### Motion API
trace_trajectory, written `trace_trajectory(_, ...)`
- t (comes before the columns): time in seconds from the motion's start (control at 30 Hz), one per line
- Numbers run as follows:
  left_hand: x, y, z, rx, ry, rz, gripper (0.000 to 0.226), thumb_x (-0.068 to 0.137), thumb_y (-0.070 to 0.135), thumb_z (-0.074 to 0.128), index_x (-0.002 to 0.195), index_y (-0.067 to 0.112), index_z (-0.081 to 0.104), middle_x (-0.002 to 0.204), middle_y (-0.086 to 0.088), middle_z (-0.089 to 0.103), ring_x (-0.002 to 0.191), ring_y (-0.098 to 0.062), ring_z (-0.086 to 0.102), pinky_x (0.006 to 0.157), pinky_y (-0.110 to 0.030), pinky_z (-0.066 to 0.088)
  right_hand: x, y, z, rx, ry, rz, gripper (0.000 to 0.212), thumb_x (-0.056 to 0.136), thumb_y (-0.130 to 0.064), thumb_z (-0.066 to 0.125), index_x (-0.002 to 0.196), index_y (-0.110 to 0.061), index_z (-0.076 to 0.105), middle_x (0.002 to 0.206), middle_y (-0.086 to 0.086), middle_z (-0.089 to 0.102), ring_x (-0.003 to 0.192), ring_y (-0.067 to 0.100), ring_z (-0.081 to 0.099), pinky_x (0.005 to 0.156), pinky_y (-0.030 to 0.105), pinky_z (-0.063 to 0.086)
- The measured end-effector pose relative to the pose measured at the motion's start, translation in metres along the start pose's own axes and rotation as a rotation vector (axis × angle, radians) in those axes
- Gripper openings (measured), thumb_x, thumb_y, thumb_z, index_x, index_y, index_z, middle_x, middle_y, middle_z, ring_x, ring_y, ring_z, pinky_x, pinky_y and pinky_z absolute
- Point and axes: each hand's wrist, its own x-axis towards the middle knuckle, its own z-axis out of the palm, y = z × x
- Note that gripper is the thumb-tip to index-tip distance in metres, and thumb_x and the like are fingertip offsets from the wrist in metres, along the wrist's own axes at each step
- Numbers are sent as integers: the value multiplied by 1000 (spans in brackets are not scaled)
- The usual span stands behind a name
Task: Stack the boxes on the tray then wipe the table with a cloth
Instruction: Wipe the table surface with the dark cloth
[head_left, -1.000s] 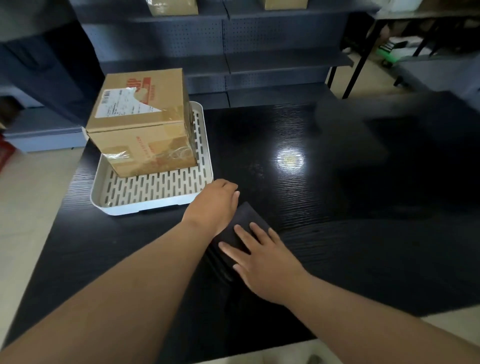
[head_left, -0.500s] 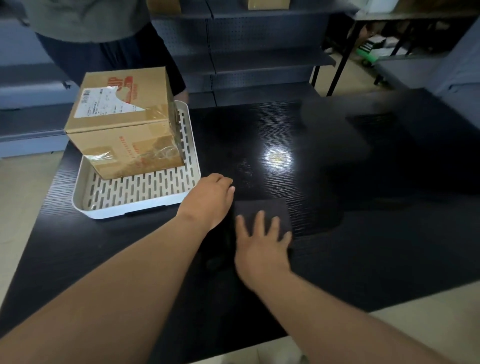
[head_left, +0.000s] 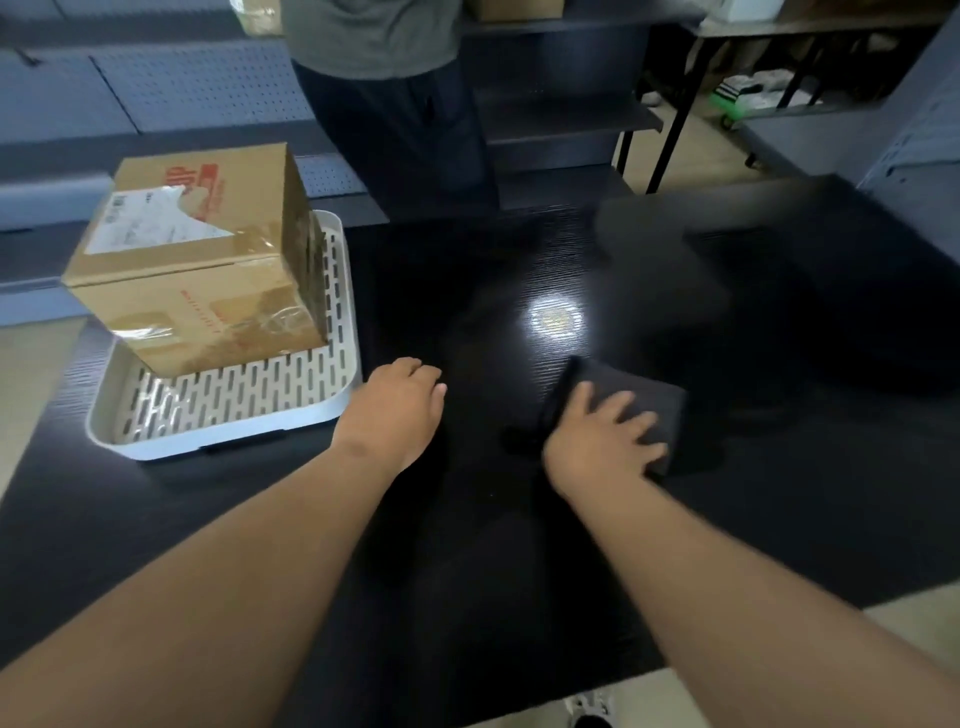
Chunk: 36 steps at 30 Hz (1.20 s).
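Cloth (head_left: 669, 413), a dark grey fabric folded into a thick rectangular pad, is lying flat on the glossy black wood-grain surface (head_left: 467, 545), right of centre and well apart from the tray. The right hand (head_left: 602, 441) is pressing down on the cloth with its fingers (head_left: 623, 402) spread and straight, so its grip is wide and flat rather than closed round the fabric; the near part of the cloth is hidden under the palm. The left hand (head_left: 397, 410) is resting knuckles-up on the surface just beside the tray's near right corner, its grip loosely curled and holding nothing. The white slotted plastic tray (head_left: 234, 439) is sitting at the left side of the surface, and the brown taped cardboard box (head_left: 192, 270) is standing upright in it toward the back, leaving a strip of slotted floor bare in front. The box is carrying a white shipping label and red print on its top, with clear tape shining across its front face. A round glare of light (head_left: 555, 317) is reflecting off the surface beyond the cloth. A standing person in a grey top and dark trousers (head_left: 384, 78) is showing behind the far edge, in front of grey shelving (head_left: 171, 88).
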Motion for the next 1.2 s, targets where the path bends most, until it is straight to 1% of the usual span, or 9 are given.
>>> trace_trajectory(0.13,18,26,7,-21,55,-66,41,101,31,31,136,16,48,142,-6,45,129,-26,43,105,-40,38,-11,-2,9,-137,-14,-350,63,101,-28,27,151,-24,-12,157,19,-18,141,49,-14,111,67,1)
trace_trajectory(0.23,34,43,9,-21,46,-80,42,102,32,31,138,17,45,146,-5,41,133,-25,38,108,-39,34,32,30,-10,-105,18,-413,55,102,-39,18,151,-32,-5,160,12,-12,144,42,-11,113,63,0)
trace_trajectory(0.53,66,62,7,-13,-13,-171,44,102,35,28,142,21,39,151,-2,34,140,-22,29,113,-39,26,171,100,-94,1,-10,-5,54,101,-40,18,152,-33,-1,160,10,-10,144,43,-5,113,63,6)
trace_trajectory(0.7,74,62,6,25,-64,-235,45,102,37,27,144,23,37,153,-1,31,141,-22,27,114,-38,25,177,54,-94,-102,-13,78,63,99,-17,25,152,-18,-8,156,24,-11,140,54,-3,108,69,10)
trace_trajectory(0.87,92,83,5,-10,-46,-269,45,102,37,28,144,23,36,153,-1,31,141,-22,27,114,-39,25,119,-1,-63,-207,-55,-407,67,98,-11,30,151,-20,-10,156,24,-15,139,55,-9,109,69,7)
trace_trajectory(0.97,101,94,7,-21,-37,-261,45,101,36,28,144,23,36,152,-2,32,141,-22,28,114,-39,26,129,20,-63,-248,-70,-671,62,101,-31,30,150,-31,-9,158,14,-16,143,44,-12,113,62,-1)
trace_trajectory(1.03,105,99,8,-18,-43,-250,45,102,36,28,144,22,35,152,-2,32,140,-22,28,113,-38,27,162,48,-76,-212,-5,-740,55,101,-41,25,150,-40,0,161,6,-8,146,35,-6,114,57,0)
trace_trajectory(1.1,108,103,7,-22,-58,-255,45,102,37,28,144,23,34,153,-1,31,141,-22,27,113,-37,27,196,68,-93,-193,54,-633,53,100,-43,24,149,-42,4,161,3,-3,147,32,-1,116,56,6)
trace_trajectory(1.2,114,107,6,-21,-64,-258,45,102,37,28,145,23,34,153,0,30,141,-21,27,113,-36,26,208,56,-108,-125,-34,-351,56,102,-37,22,150,-37,-7,160,6,-12,146,37,-8,116,58,4)
